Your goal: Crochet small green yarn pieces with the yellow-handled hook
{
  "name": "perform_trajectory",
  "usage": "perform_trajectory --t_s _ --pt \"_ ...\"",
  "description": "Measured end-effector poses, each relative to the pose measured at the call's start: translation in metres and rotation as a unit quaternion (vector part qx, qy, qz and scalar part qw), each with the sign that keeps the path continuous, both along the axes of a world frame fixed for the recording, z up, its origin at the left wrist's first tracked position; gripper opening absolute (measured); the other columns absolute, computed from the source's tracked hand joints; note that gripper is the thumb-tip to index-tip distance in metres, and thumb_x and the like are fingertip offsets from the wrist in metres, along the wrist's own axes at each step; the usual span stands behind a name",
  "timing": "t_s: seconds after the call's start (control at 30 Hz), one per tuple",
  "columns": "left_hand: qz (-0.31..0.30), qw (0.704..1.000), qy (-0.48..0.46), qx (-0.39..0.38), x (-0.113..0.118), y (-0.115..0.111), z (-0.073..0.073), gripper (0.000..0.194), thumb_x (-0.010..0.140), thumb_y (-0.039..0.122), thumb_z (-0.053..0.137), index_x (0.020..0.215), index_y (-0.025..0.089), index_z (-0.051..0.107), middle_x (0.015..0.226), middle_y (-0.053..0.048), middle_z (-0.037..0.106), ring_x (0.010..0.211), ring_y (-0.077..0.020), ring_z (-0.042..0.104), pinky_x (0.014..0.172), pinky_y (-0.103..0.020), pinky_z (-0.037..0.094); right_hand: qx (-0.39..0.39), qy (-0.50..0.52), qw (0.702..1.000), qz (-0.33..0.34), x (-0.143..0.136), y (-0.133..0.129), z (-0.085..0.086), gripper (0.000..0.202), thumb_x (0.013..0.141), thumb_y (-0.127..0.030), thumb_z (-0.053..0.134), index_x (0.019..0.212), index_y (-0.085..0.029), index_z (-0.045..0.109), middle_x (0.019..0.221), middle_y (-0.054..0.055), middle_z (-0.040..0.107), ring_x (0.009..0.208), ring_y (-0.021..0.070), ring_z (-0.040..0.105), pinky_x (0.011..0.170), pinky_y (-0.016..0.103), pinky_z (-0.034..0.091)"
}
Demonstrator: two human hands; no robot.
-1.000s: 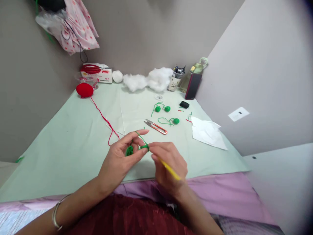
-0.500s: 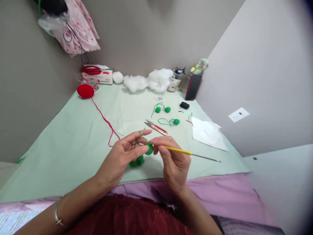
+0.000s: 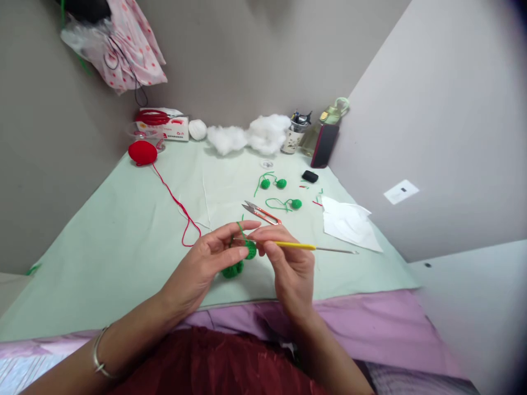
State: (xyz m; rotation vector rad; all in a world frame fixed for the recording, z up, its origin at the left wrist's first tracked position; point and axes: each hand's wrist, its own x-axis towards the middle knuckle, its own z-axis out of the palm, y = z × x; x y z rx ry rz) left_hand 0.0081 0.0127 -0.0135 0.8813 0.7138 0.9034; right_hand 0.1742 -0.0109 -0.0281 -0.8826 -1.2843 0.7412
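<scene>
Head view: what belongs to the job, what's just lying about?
Likely the job:
green crochet piece in left hand
yellow-handled hook in right hand
orange snips
three green balls

Likely just lying about:
phone
pen cup
bottle
small black object

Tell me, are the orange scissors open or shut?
Open: the orange scissors show two separate pointed tips with a gap between them.

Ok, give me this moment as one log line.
left hand: pinching green crochet piece | right hand: holding yellow-handled hook | nearby: orange-handled snips beyond hands; red yarn ball far left
</scene>
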Motion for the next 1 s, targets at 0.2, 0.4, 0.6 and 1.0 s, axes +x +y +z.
perform_trajectory --t_s 0.2,0.4,0.6,1.0 --pt "-0.015 0.999 -0.01 -0.045 0.0 -0.001 0.002 0.052 0.083 0.026 0.082 0.135 0.029 0.074 0.082 0.001 0.064 0.066 -0.0098 0.039 0.062 -0.022 0.034 -0.006 0.02 1.0 0.005 -0.002 -0.003 -0.003 0.017 0.101 -0.029 0.066 0.098 -0.028 0.082 0.089 0.002 0.075 0.073 0.0144 0.064 0.07 0.031 0.053" --pt "-0.049 0.991 -0.067 -0.108 -0.003 0.003 0.004 0.046 0.075 0.027 0.078 0.12 0.018 0.082 0.084 -0.001 0.061 0.064 -0.0094 0.039 0.074 -0.026 0.045 -0.082 0.172 0.981 0.023 0.002 0.002 -0.004 0.019 0.098 -0.036 0.069 0.088 -0.024 0.08 0.083 0.001 0.07 0.063 0.0111 0.062 0.061 0.027 0.054" --pt "-0.031 0.999 -0.006 -0.012 -0.001 0.0 -0.001 0.041 0.083 0.029 0.076 0.124 0.027 0.08 0.094 -0.003 0.069 0.08 -0.0162 0.056 0.072 -0.029 0.043 -0.082 0.151 0.983 0.065 -0.001 0.002 -0.005 0.02 0.097 -0.038 0.07 0.088 -0.023 0.079 0.081 0.002 0.071 0.065 0.0121 0.062 0.058 0.026 0.053" --pt "0.016 0.996 0.073 0.055 -0.005 -0.002 -0.001 0.036 0.086 0.031 0.083 0.122 0.033 0.081 0.089 0.001 0.061 0.083 -0.0153 0.053 0.077 -0.026 0.045 -0.066 0.135 0.986 0.068 0.005 0.0 -0.005 0.023 0.105 -0.033 0.058 0.094 -0.022 0.075 0.087 0.002 0.076 0.068 0.0113 0.065 0.067 0.027 0.056"
